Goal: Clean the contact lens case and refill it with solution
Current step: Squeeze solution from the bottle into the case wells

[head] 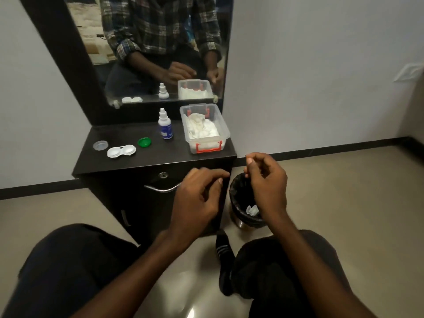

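- Right hand [266,182] raised over the bin [243,203], fingers loosely curled, thumb and forefinger close together; nothing visible between them, so judged empty.
- Left hand [197,198] held in front of the cabinet [128,198], fingers relaxed and slightly curled, gripping nothing.
- Crumpled tissue [252,210] lying inside the black-lined bin, just below the right hand; wiping stage judged complete, refilling judged to be next.
- Contact lens case [121,151] open on the cabinet top, near-left, both wells facing up, touched by neither hand.
- Green cap [144,142] just right of the case; clear cap [100,145] just left of it; both off and apart from the case.
- Solution bottle [165,125] upright, farther back and right of the green cap, nozzle cap apparently on.
- Advice for the step: steady the case with the left hand, bring the bottle over with the right, uncap, fill each well without the tip touching plastic, then match caps to wells.
- Tissue box [223,131] at the far-right of the top, lid off, red latches showing, white tissues inside; close beside the bottle, so a careless reach risks knocking the bottle over.
- Mirror [160,53] behind the top, repeating bottle, case and box.
- Drawer handle [163,188] and lock below the top edge, clear of the reach.
- Whether the wells are dry: cannot tell.
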